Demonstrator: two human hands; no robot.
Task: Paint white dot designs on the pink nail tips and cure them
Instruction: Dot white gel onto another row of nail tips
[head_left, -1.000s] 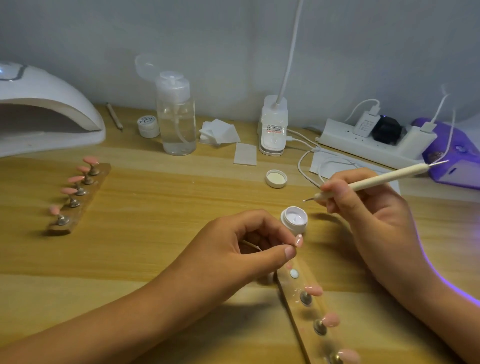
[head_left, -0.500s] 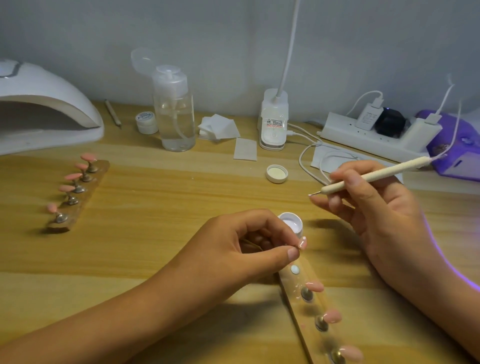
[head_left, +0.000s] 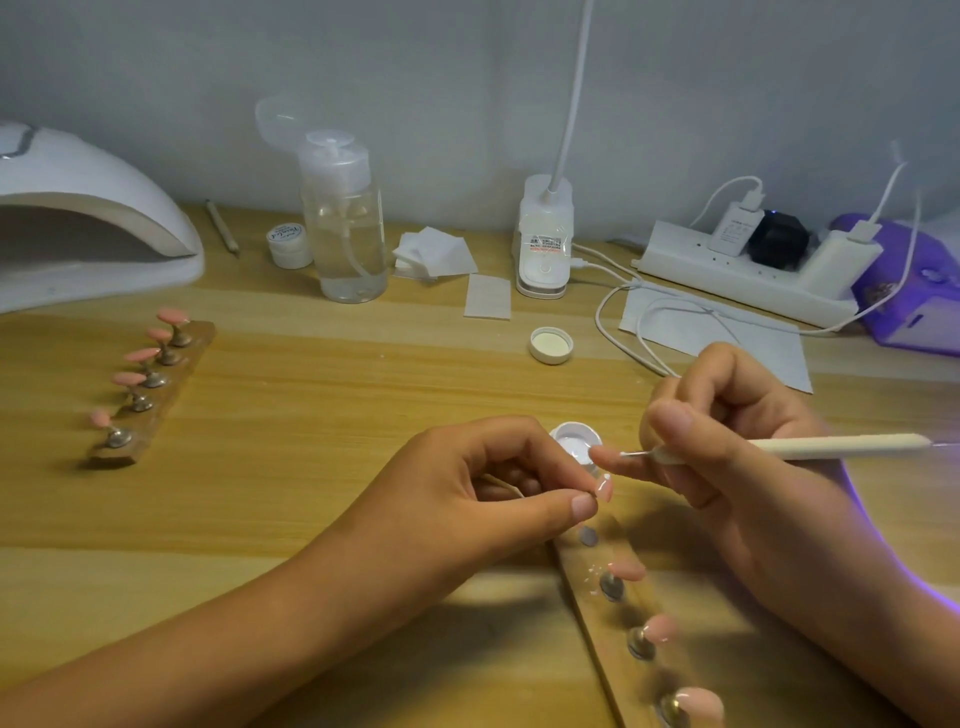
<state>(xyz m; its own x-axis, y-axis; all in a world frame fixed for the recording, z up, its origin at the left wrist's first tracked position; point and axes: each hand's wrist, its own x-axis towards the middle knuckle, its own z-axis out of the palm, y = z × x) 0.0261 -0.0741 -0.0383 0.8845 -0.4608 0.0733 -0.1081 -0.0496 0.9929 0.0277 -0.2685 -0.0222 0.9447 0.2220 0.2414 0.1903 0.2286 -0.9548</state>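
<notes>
pinched between thumb and forefinger of the left hand (head_left: 467, 493) is one pink tip (head_left: 603, 490), held just over the far end of the near strip (head_left: 610, 654), above a bare peg (head_left: 588, 535). a thin stick (head_left: 501, 483) shows under that hand's curled fingers. the right hand (head_left: 727, 467) grips the pen (head_left: 841, 447), fingers curled round its front end, the shaft almost level and pointing left. the pen's fine point carries a white blob and lies over an outstretched right finger, a little above the held tip and apart from it; whether it touches the finger i cannot tell. the open pot (head_left: 574, 441) of white stands on the table (head_left: 311, 415) just behind both hands, partly hidden by fingers. its cap (head_left: 550, 345) lies further back, inside up. three more pink tips sit on pegs along the near strip. a second strip (head_left: 171, 384) with five pink tips lies well to the left, near the white lamp (head_left: 104, 223). at the back stand a clear bottle (head_left: 345, 234), a small jar (head_left: 288, 244), pads (head_left: 436, 254) and a power strip (head_left: 737, 275)
</notes>
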